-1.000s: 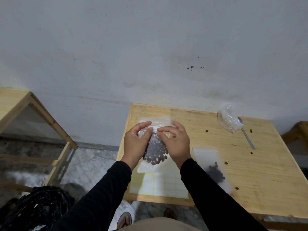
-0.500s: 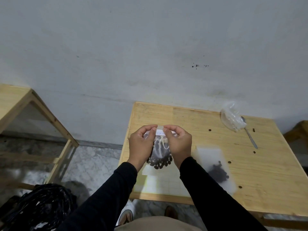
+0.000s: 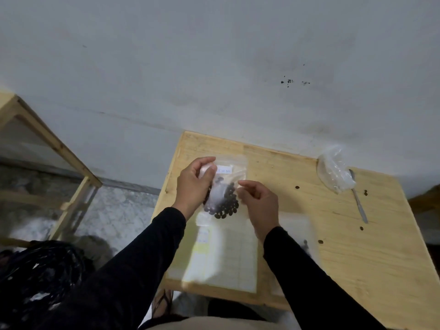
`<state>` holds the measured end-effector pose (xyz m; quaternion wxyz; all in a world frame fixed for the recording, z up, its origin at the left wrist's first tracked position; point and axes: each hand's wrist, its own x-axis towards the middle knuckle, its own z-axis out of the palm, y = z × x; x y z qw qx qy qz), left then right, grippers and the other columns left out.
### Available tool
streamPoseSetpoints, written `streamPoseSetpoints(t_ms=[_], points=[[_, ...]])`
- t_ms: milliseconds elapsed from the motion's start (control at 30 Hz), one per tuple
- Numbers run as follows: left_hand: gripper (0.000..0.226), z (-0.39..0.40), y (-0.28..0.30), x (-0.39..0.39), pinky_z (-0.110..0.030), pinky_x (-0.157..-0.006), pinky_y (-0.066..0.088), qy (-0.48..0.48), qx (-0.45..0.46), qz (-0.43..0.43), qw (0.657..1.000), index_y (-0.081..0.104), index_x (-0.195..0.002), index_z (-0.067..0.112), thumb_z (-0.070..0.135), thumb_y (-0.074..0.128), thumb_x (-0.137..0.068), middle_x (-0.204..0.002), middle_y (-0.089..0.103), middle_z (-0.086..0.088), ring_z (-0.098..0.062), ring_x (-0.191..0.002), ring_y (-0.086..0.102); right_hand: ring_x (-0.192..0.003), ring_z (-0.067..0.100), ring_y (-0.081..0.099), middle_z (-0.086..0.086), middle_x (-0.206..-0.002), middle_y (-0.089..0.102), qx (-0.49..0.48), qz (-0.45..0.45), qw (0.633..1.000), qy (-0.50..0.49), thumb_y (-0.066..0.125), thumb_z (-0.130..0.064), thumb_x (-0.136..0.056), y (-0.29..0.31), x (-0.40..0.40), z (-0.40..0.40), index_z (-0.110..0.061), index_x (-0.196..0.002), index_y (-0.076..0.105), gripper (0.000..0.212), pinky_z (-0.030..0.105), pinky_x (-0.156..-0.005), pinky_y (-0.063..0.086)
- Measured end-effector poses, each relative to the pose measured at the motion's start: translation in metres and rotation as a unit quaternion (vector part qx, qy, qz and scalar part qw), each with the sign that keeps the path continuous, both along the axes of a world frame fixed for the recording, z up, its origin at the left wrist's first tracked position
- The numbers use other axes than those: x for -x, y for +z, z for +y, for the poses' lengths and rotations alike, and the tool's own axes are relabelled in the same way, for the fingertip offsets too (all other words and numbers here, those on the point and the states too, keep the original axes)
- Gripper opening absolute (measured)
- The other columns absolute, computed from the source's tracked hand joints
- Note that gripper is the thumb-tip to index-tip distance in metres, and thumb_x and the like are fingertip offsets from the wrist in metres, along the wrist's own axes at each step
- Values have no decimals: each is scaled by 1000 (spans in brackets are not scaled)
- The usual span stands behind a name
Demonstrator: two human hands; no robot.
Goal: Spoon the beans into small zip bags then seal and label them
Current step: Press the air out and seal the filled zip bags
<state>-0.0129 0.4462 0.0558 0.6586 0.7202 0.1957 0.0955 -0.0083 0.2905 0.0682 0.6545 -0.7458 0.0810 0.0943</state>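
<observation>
My left hand [image 3: 194, 186] holds a small clear zip bag [image 3: 228, 177] upright above the wooden table [image 3: 362, 263]. Dark beans [image 3: 226, 206] fill the bag's lower half, and a white label [image 3: 225, 169] sits near its top. My right hand [image 3: 260, 203] is at the bag's right edge with fingers loosely curled; whether it still touches the bag is unclear. Under the bag lies a sheet of labels [image 3: 226, 256]. A second flat bag with beans [image 3: 297, 231] lies to the right, partly hidden by my right forearm. The spoon [image 3: 358, 203] rests at the far right.
A crumpled clear plastic bag [image 3: 333, 170] lies beside the spoon's bowl. Several loose beans [image 3: 297, 187] are scattered on the table's right half. A wooden frame [image 3: 54, 144] stands to the left and a black bag [image 3: 40, 270] sits on the floor.
The bag has shifted slightly up. My right hand has slid off the bag's top to its right edge, uncovering the label. My left hand keeps its grip.
</observation>
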Motion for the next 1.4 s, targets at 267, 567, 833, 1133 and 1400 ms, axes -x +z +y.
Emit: streamPoseSetpoints(t_ms=[267,567,833,1133,1400], points=[[29,-15,-52,-41,-11,-84,42,14,-97,113,989,65,-116,19,20,66,-87,-113,66,4,-8,-98,58,-80,10,59,-4,-85,66,121,42,992,2,67,-13,-82,-56,-82,-7,-16,-96,71,15,19,-79,48],[30,-25,-69,-54,-27,-108,32,-31,-269,163,949,65,-115,9,13,65,-86,-128,58,-9,-19,-119,53,-83,12,49,9,-107,54,301,-23,946,119,62,-12,-84,-86,-93,-14,-10,-103,66,20,5,-69,30],[36,-67,-31,-33,-14,-95,30,-121,-259,128,950,55,-126,10,17,55,-91,-127,55,-8,-21,-120,49,-118,26,50,14,-124,58,380,-58,919,87,52,-15,-91,-48,-57,-49,-3,-122,59,33,26,-100,31],[56,-124,-32,44,-20,-92,34,-305,-201,200,909,43,-137,6,32,59,-90,-129,57,-10,-22,-119,52,-120,28,47,12,-128,53,442,52,893,-64,50,-22,-93,-34,38,-127,-8,-126,56,36,32,-99,36],[39,-154,-37,58,-15,-68,30,-324,-202,215,899,24,-68,34,24,54,-91,-69,38,15,-14,-82,46,-118,29,51,14,-125,59,424,115,894,-85,56,-28,-91,-44,60,-153,-9,-126,56,40,32,-98,37]])
